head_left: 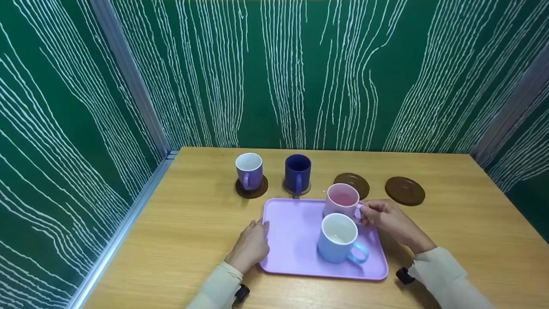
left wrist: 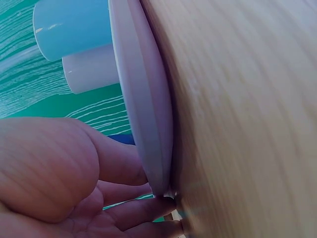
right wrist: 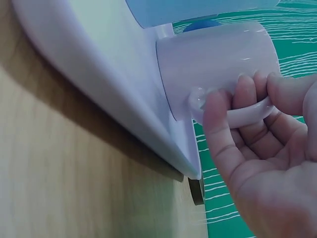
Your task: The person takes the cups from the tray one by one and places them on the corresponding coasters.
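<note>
A pink mug (head_left: 342,199) is at the back right of the lilac tray (head_left: 291,240). My right hand (head_left: 388,219) grips its handle (right wrist: 247,114), with fingers curled through the loop in the right wrist view. In front of it a light blue mug (head_left: 336,240) stands upright on the tray, handle to the right. At the tray's left edge, my left hand (head_left: 251,244) pinches the rim, thumb on the upper side and fingers against the edge in the left wrist view. Whether the pink mug's base touches the tray is hard to tell from the head view.
Behind the tray, a purple mug (head_left: 250,171) stands on a brown coaster (head_left: 244,192) and a dark blue mug (head_left: 297,171) on another coaster. Two more brown coasters lie to the right, one partly behind the pink mug (head_left: 354,180), one farther right (head_left: 405,191). Green walls enclose the wooden table (head_left: 193,223).
</note>
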### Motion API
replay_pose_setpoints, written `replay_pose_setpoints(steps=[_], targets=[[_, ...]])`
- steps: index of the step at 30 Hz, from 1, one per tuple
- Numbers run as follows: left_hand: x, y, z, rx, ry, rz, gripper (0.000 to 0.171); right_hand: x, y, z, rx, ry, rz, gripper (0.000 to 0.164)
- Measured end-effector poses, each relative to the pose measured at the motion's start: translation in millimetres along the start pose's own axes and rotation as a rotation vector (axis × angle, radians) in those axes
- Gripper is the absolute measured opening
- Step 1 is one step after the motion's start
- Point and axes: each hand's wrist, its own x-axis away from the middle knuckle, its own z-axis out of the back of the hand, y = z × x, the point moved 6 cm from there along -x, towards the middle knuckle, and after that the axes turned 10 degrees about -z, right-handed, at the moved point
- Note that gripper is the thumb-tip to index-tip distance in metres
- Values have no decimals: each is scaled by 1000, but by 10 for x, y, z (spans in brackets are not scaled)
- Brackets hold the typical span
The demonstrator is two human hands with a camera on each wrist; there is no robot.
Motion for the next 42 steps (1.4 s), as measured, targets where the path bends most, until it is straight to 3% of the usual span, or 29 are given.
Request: replay_pose_setpoints(steps=[10, 15, 22, 32, 42], targets=[[22, -22, -23, 1, -11, 15, 48, 48, -105, 42, -42, 77, 9, 40], [12, -27, 5, 4, -1, 27, 49, 27, -215, 73, -119, 132, 9, 40], [-7, 2, 22, -35, 16, -33, 47, -19, -362, 130, -267, 232, 56, 34], [-15, 10, -16, -48, 4, -24, 47, -163, -411, 250, -283, 384, -62, 36], [-17, 1, -12, -25, 2, -9, 48, -336, -233, 221, -302, 427, -154, 40]])
